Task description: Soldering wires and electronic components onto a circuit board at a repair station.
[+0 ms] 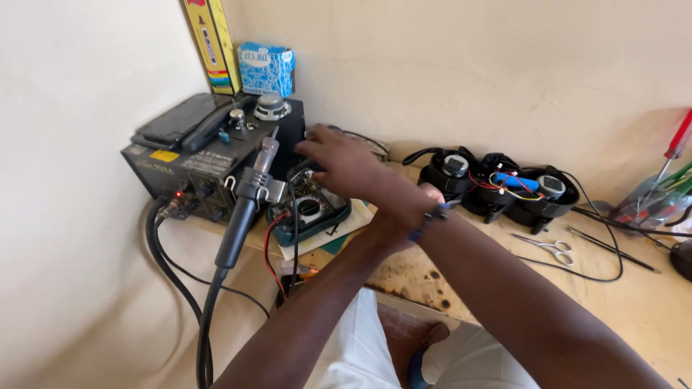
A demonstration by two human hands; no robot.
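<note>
Okay, my right hand (pixel 346 162) is stretched out over the open teal device (pixel 311 210), palm down, fingers loosely spread and curled, nothing grasped that I can see. Fingertips sit just beside the black side of the rework station (pixel 194 162). My left hand (pixel 425 198) is mostly hidden behind my right wrist; only a bit of it shows, pinching a small dark tool or part, can't tell which, so its grip looks closed but I can't say on what.

The teal device lies right under my right hand, tilted on a sheet of white paper (pixel 346 227), case open, round part and board visible inside, a red wire (pixel 269 245) running off toward me. Left of my right hand, the hot-air handle (pixel 249 198) hangs in its holder on the station's front, nozzle up, black hose (pixel 205 317) dropping down. On top of the station: a dark phone (pixel 176 121), a small round speaker (pixel 270 106). Behind those, a blue-white box (pixel 267 68) and a yellow pack (pixel 213 43) lean on the wall.

Right of my left hand, well apart, a black double-speaker housing (pixel 497 191) lies open with a blue cell (pixel 515 180) and coloured wires. Nearer me from it, small scissors (pixel 551 248) on the table (pixel 634 302). Far right, a red-handled screwdriver (pixel 674 148) stands tilted.
</note>
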